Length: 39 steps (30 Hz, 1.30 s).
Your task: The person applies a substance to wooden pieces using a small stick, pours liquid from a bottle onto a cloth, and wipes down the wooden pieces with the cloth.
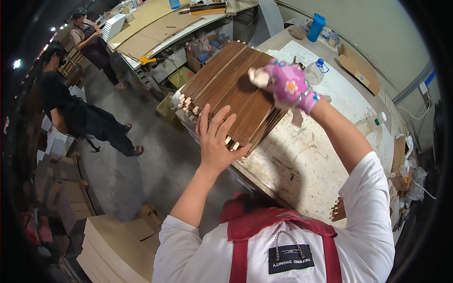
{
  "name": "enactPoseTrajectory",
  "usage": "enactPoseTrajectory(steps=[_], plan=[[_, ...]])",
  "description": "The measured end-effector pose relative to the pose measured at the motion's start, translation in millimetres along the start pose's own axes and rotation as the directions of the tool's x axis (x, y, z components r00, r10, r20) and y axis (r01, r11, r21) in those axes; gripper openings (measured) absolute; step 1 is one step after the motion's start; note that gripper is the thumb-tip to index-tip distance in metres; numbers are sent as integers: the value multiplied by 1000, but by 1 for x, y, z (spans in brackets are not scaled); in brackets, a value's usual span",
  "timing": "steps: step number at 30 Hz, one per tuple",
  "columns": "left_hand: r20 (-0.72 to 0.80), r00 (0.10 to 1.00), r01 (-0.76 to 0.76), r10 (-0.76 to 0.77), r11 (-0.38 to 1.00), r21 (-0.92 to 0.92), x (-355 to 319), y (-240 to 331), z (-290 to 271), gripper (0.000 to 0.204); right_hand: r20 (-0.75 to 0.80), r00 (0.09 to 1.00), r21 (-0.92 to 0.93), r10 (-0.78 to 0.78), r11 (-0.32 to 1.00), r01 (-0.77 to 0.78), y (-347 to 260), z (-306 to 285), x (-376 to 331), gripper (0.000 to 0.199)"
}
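A stack of brown wooden slats (222,82), with pale pegs jutting from the ends, sits at the table's left edge. My bare left hand (218,140) rests on the stack's near corner. Its fingers are stretched over the top slats, and the thumb lies along the near side. Over the stack's right side is my right hand (286,84), in a pink flowered glove. Its fingers are curled at a pale, bunched patch (259,77); blur hides whether that is a wad of material or the fingertips.
On the white worktable (283,174) stand a clear bottle with a blue cap (315,71), a blue bottle (316,27) and a cardboard piece (358,70). Another clear bottle (373,122) lies at the right. Two people (80,104) stand at the left. Pale boards (113,245) are stacked below.
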<state>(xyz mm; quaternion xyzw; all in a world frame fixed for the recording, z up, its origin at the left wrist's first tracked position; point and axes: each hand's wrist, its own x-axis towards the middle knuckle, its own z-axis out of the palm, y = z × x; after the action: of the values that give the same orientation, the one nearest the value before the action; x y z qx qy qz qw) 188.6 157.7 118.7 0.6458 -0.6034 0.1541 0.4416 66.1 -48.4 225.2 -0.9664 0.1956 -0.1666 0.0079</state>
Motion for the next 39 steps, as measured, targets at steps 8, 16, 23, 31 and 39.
enactPoseTrajectory(steps=[8, 16, 23, 31, 39], plan=[[-14, 1000, -13, 13, 1000, -23, 4, 3, -2, 63, -89, 995, 238, 37, 971, -15, 33, 13, -10, 21], [21, 983, -181, 181, 953, 242, 10, 22, -21, 37, 267, 785, 442, 559, 653, -615, 102, 33, -122, 34], [-205, 910, -302, 360, 915, 268, 83, 36, -28, 17, 214, 883, -3, 419, 904, -428, 73, 46, -207, 71], [-314, 776, -508, 548, 837, 204, 117, 86, -12, 21, 535, 830, 568, 157, -795, -215, 30, 43, -200, 90], [-133, 736, -672, 664, 692, -264, 50, 124, 37, 22, 334, 337, 773, 881, -460, 437, 30, 4, -243, 38]])
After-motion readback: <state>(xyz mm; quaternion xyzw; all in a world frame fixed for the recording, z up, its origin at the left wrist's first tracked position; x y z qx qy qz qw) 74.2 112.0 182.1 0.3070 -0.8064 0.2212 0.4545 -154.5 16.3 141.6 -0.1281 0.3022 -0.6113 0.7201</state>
